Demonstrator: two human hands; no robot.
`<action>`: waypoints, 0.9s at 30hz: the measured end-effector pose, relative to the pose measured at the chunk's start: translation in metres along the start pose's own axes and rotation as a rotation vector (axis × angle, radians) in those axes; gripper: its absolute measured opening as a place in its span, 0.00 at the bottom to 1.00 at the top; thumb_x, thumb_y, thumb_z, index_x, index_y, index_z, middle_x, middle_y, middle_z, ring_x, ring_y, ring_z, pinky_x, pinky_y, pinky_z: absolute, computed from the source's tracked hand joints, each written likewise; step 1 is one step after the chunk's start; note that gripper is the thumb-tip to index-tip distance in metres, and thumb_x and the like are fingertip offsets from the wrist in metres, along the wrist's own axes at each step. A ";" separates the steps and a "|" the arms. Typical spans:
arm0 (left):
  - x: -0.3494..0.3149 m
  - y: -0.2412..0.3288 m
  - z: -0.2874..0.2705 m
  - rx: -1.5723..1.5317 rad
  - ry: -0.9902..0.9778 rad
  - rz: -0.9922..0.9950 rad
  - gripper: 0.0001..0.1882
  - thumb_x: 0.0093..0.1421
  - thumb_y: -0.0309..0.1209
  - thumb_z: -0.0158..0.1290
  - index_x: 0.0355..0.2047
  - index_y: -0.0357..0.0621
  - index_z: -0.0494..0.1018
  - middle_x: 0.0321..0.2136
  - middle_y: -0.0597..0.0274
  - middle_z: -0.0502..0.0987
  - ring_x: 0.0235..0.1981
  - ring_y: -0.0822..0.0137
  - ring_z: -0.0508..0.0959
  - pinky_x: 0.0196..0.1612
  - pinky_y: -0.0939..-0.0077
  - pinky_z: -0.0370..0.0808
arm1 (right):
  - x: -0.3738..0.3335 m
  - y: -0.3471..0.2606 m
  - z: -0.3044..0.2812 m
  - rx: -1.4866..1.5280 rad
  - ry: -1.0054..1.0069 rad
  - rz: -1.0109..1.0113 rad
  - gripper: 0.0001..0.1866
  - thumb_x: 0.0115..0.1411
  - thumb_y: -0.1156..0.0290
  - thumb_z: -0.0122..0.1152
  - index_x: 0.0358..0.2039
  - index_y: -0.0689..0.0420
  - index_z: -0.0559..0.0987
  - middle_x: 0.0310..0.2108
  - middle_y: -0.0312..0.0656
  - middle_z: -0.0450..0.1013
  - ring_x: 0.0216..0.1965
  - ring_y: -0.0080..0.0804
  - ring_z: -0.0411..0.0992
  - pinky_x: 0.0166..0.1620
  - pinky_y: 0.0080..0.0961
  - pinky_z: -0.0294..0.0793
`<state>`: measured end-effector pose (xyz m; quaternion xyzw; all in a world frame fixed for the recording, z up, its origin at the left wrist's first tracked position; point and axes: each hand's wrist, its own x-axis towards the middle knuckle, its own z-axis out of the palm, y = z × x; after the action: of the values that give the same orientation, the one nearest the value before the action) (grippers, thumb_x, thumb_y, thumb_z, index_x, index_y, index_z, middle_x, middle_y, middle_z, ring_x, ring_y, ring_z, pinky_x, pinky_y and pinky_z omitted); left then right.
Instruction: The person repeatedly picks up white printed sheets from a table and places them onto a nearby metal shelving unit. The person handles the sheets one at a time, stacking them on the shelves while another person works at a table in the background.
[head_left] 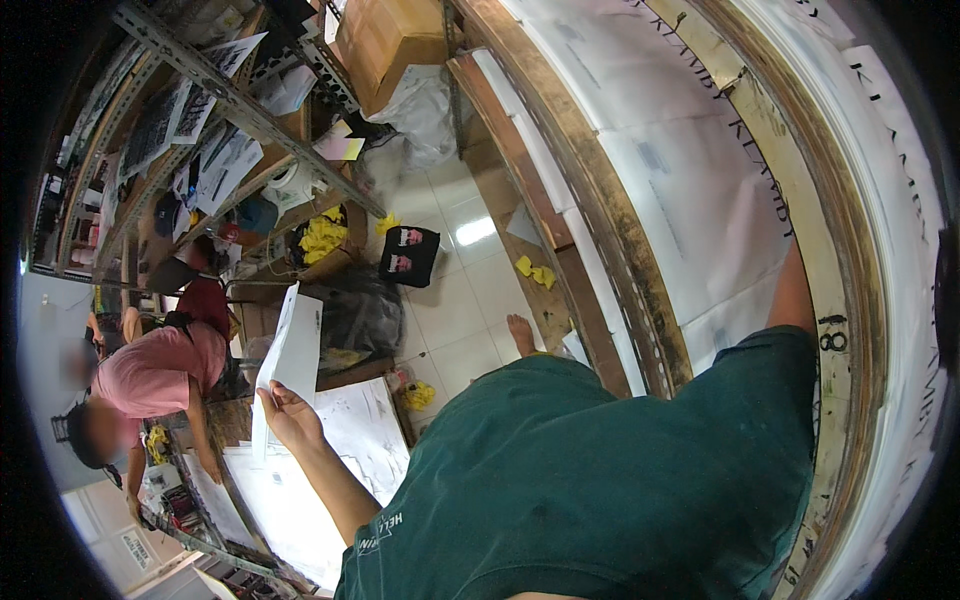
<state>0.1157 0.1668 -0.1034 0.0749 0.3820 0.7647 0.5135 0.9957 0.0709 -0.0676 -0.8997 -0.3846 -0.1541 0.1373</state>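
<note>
Above the worktable (300, 500) — left hand (290, 415) (raised) grips white sheet (290, 355).

Left hand (290, 415): grips white paper sheet (288, 365), held upright above paper-covered table (300, 520). Right hand: out of sight (arm reaches up along shelving). Co-worker in pink shirt (155, 370) nearby.

One head-worn fisheye view — looking steeply down over the person's green shirt (600, 480), close, toward the tiled floor (450, 300).
</note>
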 end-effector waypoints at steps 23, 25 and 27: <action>-0.044 0.001 -0.002 -0.129 -0.132 -0.175 0.11 0.59 0.31 0.44 0.29 0.32 0.66 0.25 0.53 0.73 0.28 0.68 0.75 0.31 0.86 0.76 | -0.132 -0.182 0.003 -0.116 -0.396 -0.082 0.32 0.56 0.45 0.39 0.58 0.46 0.55 0.60 0.47 0.46 0.61 0.47 0.43 0.60 0.42 0.39; -0.047 -0.001 0.005 -0.095 -0.143 -0.199 0.10 0.59 0.31 0.45 0.29 0.33 0.67 0.25 0.54 0.74 0.29 0.68 0.76 0.32 0.86 0.76 | -0.131 -0.212 -0.015 -0.078 -0.328 -0.112 0.31 0.56 0.47 0.41 0.57 0.49 0.57 0.59 0.47 0.49 0.60 0.45 0.46 0.60 0.38 0.42; -0.041 -0.001 0.006 -0.056 -0.188 -0.241 0.09 0.59 0.31 0.46 0.30 0.36 0.69 0.26 0.57 0.74 0.30 0.70 0.76 0.31 0.84 0.76 | -0.129 -0.255 -0.039 0.095 -0.296 -0.305 0.29 0.56 0.51 0.45 0.55 0.51 0.60 0.57 0.47 0.53 0.59 0.43 0.50 0.59 0.34 0.47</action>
<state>0.1382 0.1355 -0.0887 0.0855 0.3167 0.6975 0.6371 0.7170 0.1426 -0.0491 -0.8365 -0.5390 -0.0209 0.0965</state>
